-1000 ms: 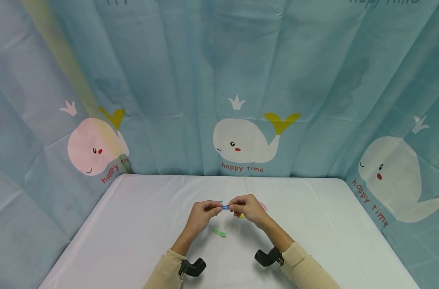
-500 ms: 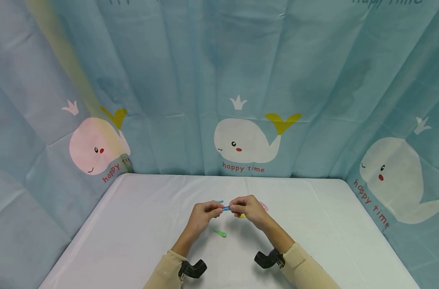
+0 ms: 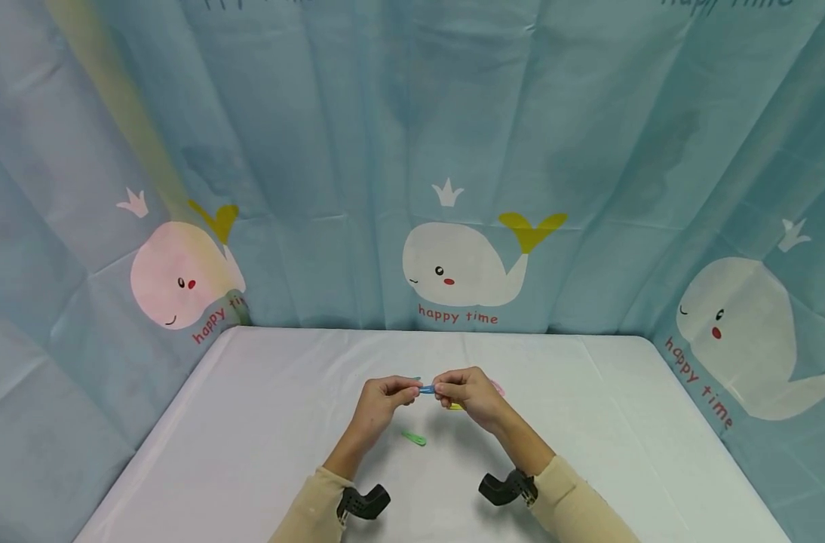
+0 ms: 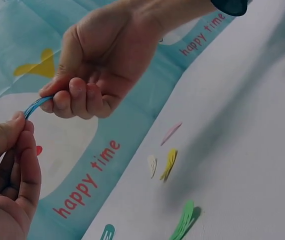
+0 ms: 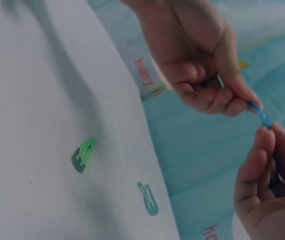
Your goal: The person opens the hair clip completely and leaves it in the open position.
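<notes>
Two hands (image 3: 377, 405) (image 3: 472, 394) pinch one blue clip (image 3: 427, 390); apparently five clips (image 3: 415, 438) lie below.

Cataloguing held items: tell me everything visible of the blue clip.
The blue clip looks slim and slightly shiny, its thin visible middle curving in the left wrist view. It is held above the white table, the left hand pinching one end, the right hand the other. Both ends are hidden; material and whether it is snapped shut can't be told.

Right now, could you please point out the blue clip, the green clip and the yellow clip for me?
Blue clip (image 4: 36, 105), left wrist view: its exposed middle.
Green clip (image 5: 86, 151), right wrist view: middle of its body.
Yellow clip (image 4: 170, 163), left wrist view: middle of its body.
</notes>
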### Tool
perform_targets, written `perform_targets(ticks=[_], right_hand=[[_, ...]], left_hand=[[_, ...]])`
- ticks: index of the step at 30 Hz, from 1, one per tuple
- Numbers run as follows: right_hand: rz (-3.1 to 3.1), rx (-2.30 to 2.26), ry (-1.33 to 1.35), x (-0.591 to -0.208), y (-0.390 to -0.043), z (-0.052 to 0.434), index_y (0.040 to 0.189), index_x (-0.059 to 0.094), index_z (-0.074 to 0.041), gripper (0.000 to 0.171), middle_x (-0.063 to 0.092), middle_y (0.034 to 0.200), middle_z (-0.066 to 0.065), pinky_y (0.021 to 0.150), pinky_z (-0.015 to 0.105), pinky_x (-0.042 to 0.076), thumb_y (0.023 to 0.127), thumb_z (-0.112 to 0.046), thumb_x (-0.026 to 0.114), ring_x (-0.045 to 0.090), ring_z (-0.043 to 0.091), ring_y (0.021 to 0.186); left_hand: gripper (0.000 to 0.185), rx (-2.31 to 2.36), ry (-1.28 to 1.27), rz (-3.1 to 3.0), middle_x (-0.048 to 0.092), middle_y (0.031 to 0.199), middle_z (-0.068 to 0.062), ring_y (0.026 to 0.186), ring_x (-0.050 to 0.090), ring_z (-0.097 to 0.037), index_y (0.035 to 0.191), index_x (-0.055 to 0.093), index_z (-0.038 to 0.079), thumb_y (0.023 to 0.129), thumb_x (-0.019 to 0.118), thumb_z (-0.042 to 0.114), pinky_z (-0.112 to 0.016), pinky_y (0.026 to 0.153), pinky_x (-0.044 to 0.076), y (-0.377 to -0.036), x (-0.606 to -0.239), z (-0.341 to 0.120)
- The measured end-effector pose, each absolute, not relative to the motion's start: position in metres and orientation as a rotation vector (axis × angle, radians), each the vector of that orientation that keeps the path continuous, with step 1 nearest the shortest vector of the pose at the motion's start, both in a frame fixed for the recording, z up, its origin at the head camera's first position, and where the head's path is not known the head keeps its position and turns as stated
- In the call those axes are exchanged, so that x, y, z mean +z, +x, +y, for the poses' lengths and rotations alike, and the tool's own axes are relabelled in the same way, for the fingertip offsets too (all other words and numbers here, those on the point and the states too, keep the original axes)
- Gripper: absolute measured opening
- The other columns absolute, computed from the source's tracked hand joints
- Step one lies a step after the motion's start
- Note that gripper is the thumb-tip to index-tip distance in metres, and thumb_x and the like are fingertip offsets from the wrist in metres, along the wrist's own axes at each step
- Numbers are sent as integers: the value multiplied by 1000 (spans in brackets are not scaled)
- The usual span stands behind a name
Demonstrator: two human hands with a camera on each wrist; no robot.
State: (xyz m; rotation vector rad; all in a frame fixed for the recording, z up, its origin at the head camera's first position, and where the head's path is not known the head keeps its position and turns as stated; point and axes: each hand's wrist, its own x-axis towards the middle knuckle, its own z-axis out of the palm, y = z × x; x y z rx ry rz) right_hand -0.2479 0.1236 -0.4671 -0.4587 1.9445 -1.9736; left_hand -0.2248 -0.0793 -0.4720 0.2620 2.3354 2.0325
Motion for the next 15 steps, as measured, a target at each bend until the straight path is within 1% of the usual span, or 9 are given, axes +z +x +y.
perform_targets(ticks=[4, 10, 12, 15], right_hand=[[1978, -1965, -426, -464, -247, 122, 102, 64, 17, 30, 66, 73, -6, 65, 19, 52, 93, -12, 65, 57, 6, 63], [1941, -2007, -345, -464, -247, 120, 104, 64, 17, 27, 66, 73, -4, 63, 20, 52, 93, -8, 64, 57, 8, 63], [1936, -2013, -325, -464, -248, 120, 104, 64, 16, 27, 66, 74, -3, 63, 20, 52, 92, -8, 64, 57, 8, 63], [1939, -2015, -309, -465, -250, 120, 104, 65, 15, 26, 66, 75, -2, 62, 20, 52, 92, -8, 66, 57, 9, 63]], left_hand=[[18, 2046, 232, 2319, 69, 85, -7, 75, 59, -9, 100, 74, -1, 90, 69, 13, -24, 75, 50, -226, -474, -80], [19, 2060, 223, 2298, 69, 87, -7, 77, 60, -11, 100, 74, 0, 89, 70, 15, -23, 75, 51, -226, -474, -82], [19, 2058, 217, 2305, 69, 86, -5, 77, 60, -11, 100, 74, 0, 88, 71, 16, -23, 75, 51, -226, -473, -82], [20, 2049, 201, 2315, 69, 87, -6, 78, 60, -12, 100, 74, 0, 88, 71, 17, -23, 75, 50, -226, -472, -82]])
